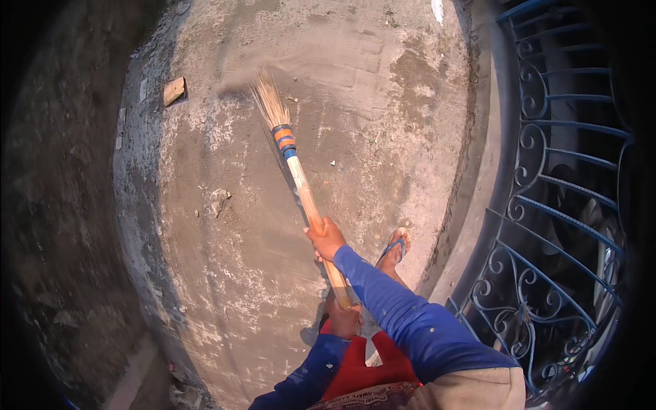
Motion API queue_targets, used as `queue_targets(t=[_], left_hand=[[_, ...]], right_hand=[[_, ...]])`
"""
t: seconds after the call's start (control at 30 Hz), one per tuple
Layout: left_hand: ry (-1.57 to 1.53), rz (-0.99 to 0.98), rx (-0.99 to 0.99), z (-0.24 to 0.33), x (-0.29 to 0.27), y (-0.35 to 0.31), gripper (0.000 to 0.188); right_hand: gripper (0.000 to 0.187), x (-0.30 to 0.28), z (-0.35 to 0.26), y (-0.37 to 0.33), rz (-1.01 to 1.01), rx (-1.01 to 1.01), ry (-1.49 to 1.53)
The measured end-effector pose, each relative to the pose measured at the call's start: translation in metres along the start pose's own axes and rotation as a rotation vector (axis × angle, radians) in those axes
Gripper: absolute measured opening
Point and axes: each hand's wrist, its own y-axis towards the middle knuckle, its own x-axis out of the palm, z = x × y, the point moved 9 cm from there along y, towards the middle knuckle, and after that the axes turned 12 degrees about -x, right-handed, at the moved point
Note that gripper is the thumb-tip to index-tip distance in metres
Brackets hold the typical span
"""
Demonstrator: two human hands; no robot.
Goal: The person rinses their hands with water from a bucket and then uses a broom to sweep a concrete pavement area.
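Observation:
A long broom [305, 188] with a pale wooden handle slants away from me, its thin straw bristles [270, 99] touching the dusty ground. Orange and blue bands bind the bristles to the handle. My right hand [326, 239] is closed around the middle of the handle. Lower down, close to my body, my left hand [345, 321] grips the handle's end. Both arms wear blue sleeves. Dust lies in a smear around the bristle tips.
A brown block-like piece [174, 91] lies on the ground at the far left. A small clump of debris [219, 201] sits nearer. Along the right runs a blue metal railing [547, 150] with scrolls, behind a low curb [488, 137]. My sandalled foot [394, 247] stands right of the broom.

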Motion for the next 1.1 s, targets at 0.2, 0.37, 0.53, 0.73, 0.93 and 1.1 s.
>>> queue_targets(t=[0.2, 0.37, 0.53, 0.73, 0.93, 1.1], left_hand=[[1.131, -0.219, 1.33, -0.019, 0.008, -0.088, 0.024], [0.741, 0.005, 0.119, -0.096, -0.045, -0.026, 0.025], [0.849, 0.087, 0.18, -0.144, -0.059, -0.081, 0.029], [1.117, -0.029, 0.325, -0.107, -0.033, -0.097, 0.031], [1.113, 0.165, 0.145, -0.197, -0.08, -0.127, 0.044], [0.733, 0.246, -0.255, -0.12, -0.078, -0.128, 0.045]], right_hand=[[0.033, -0.081, 0.136, -0.092, 0.433, 0.24, 0.077], [0.03, -0.032, 0.145, -0.066, 0.251, 0.248, -0.074], [0.033, -0.036, 0.096, -0.154, 0.21, 0.243, 0.084], [0.033, -0.031, 0.151, -0.144, 0.199, 0.407, 0.158], [0.029, -0.046, 0.141, -0.223, 0.314, 0.314, 0.199], [0.028, 0.003, 0.179, -0.173, 0.205, 0.413, 0.305]])
